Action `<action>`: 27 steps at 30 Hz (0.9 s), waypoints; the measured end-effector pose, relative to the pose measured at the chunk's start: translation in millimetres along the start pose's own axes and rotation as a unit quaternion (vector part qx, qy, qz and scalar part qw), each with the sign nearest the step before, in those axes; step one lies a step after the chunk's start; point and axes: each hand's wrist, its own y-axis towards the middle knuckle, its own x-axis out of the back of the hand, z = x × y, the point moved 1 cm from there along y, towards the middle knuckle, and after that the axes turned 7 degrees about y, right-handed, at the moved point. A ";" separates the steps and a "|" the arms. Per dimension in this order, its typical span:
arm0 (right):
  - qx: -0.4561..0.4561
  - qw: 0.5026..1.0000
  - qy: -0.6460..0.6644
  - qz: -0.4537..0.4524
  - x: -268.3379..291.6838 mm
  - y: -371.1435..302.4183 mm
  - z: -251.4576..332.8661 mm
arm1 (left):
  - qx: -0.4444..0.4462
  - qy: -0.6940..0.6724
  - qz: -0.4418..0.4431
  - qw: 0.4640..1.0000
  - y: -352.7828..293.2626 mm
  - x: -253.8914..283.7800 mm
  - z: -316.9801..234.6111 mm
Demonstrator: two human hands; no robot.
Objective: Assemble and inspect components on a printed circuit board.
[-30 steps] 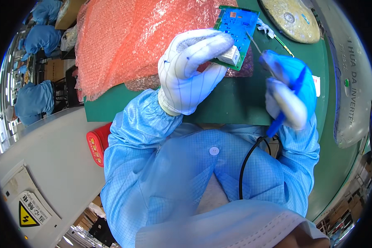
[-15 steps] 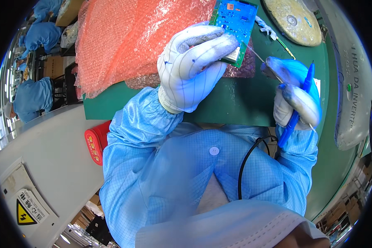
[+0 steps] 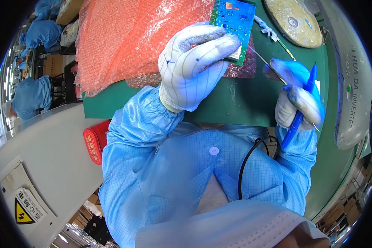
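Note:
My left hand (image 3: 192, 68), in a white striped glove with grey-stained fingertips, is closed on the near left edge of a circuit board (image 3: 234, 25). The board looks blue under the light, with a green rim, small parts and a pale block (image 3: 237, 53) by my fingertips. My gloved right hand (image 3: 297, 99) is closed around a thin metal rod-like tool (image 3: 262, 58), whose tip points at the board's near right corner and looks just clear of it. A blue pen (image 3: 292, 131) is also held in that hand, slanting across the palm. The tool's exact kind is unclear.
Pink bubble wrap (image 3: 128, 41) covers the left of the green tabletop (image 3: 111, 103). At the far right lie a worn round disc (image 3: 293, 20) and a thin stick with a wrapped end (image 3: 267, 29). A grey machine housing (image 3: 353, 87) borders the right; a red box (image 3: 96, 142) stands lower left.
My right hand and the metal tool have shifted slightly right, drawing the tip away from the board's corner. The board has moved a little up and left in my left hand.

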 end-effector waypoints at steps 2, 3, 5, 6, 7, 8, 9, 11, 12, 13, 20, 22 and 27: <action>-0.022 1.000 0.022 0.006 -0.1 -1.8 1.8 | -0.017 0.001 0.013 1.000 -0.2 0.9 0.1; -0.033 0.999 0.033 0.008 -0.1 -2.8 2.7 | -0.019 -0.001 0.010 1.000 -0.4 0.6 0.1; -0.056 0.997 0.055 0.012 0.0 -4.7 4.5 | -0.021 -0.004 0.008 1.000 -0.5 0.4 -0.1; -0.067 0.995 0.066 0.014 -0.1 -5.4 4.8 | -0.021 0.001 0.014 1.000 -0.4 0.5 -0.3; -0.077 0.994 0.078 0.016 -0.2 -6.0 5.2 | -0.021 0.005 0.019 1.000 -0.1 0.6 -0.7; -0.088 0.992 0.090 0.018 -0.3 -6.4 5.4 | -0.021 0.005 0.020 1.000 0.3 0.7 -1.5; -0.099 0.990 0.102 0.020 -0.4 -6.6 5.5 | -0.020 0.014 0.026 0.999 0.9 0.7 -2.4; -0.111 0.987 0.114 0.020 -0.9 -5.2 5.9 | -0.019 0.022 0.032 0.999 1.4 0.5 -2.9; -0.012 0.999 0.023 0.030 -1.5 -1.7 7.6 | -0.013 0.021 0.036 0.999 1.6 0.7 -2.6; 0.086 0.993 -0.069 0.039 -2.3 1.8 8.9 | -0.007 0.020 0.040 0.999 1.7 0.6 -2.6; 0.171 0.985 -0.029 0.007 2.5 -3.0 -17.2 | 0.007 0.016 -0.020 1.000 -3.7 -4.2 2.5; 0.146 0.989 -0.021 0.012 0.7 -3.8 -15.6 | 0.006 0.011 -0.018 1.000 -3.5 -4.8 1.3; 0.083 0.996 0.000 0.017 -0.7 -8.4 -10.7 | -0.021 0.021 0.031 0.999 -0.4 3.3 -2.4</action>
